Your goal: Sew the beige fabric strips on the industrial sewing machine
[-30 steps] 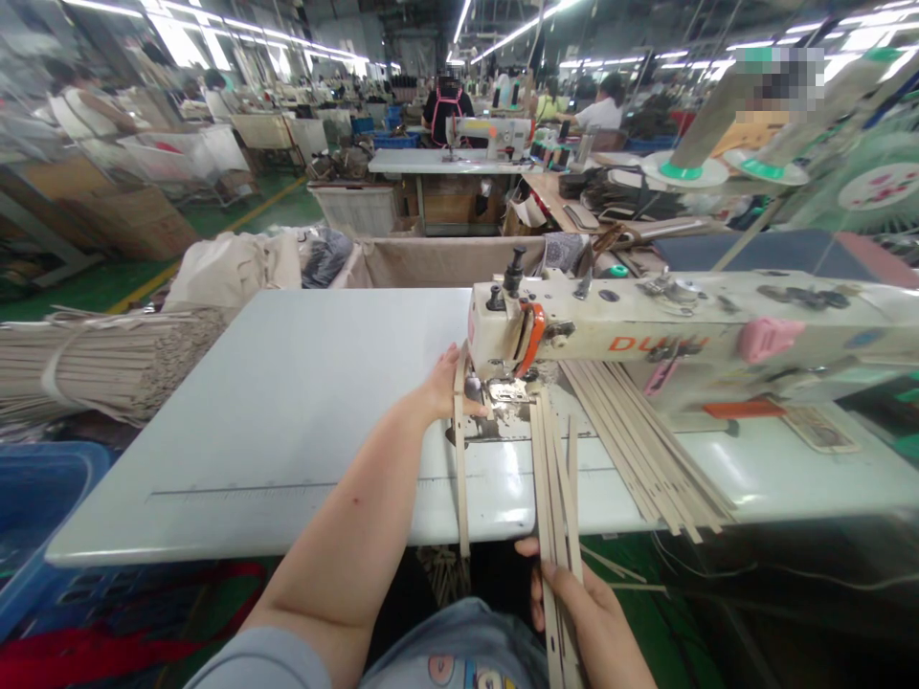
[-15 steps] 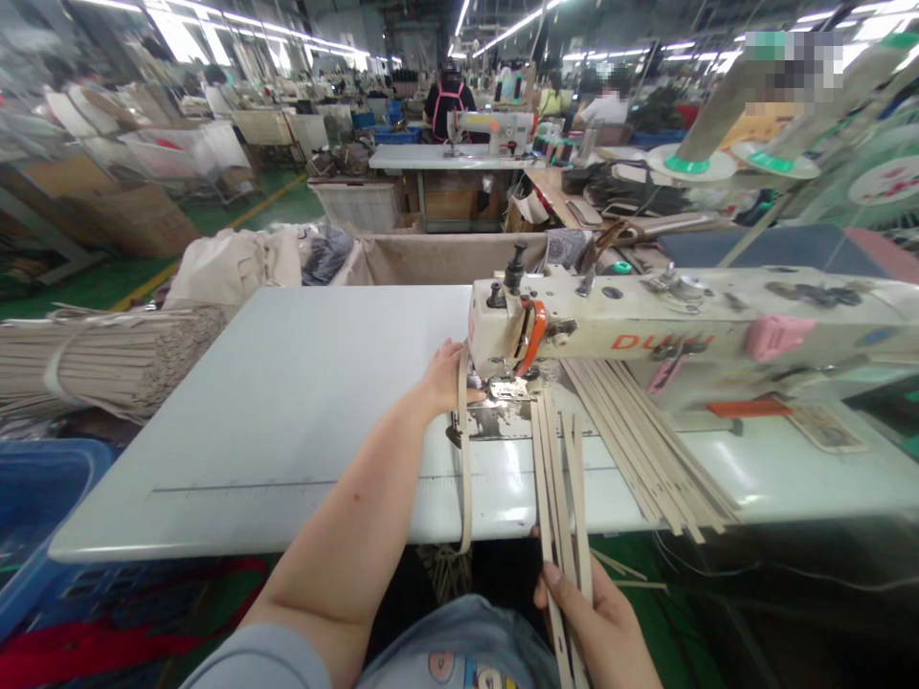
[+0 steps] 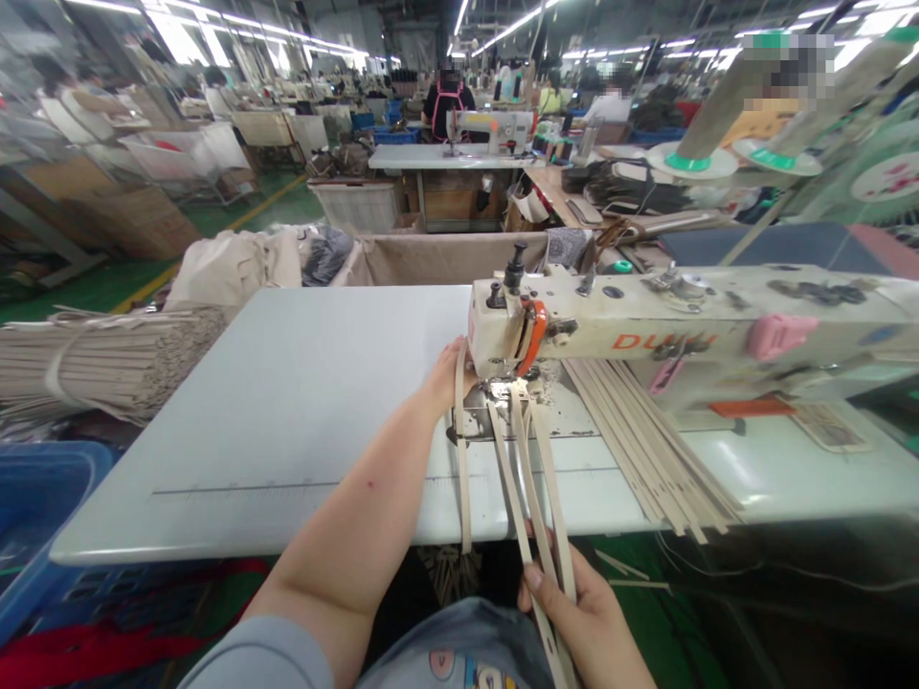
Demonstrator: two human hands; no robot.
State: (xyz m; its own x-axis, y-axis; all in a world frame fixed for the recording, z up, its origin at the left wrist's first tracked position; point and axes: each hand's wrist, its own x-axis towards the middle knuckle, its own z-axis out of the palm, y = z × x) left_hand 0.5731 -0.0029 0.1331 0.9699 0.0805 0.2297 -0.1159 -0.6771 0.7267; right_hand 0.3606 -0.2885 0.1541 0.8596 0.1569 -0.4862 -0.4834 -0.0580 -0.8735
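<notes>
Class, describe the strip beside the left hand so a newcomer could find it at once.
Find the nearest sewing machine and its pale table. Left of its needle end, a beige strip runs from the left hand to the table's front edge. It lies alone, unlike the strips held in the right hand.

Left hand (image 3: 443, 381) extended forward, right hand (image 3: 583, 605) curled nearer

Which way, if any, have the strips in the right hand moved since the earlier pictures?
Yes, leftward: against the sewing machine, the far ends of the strips now lie further left below its head.
</notes>
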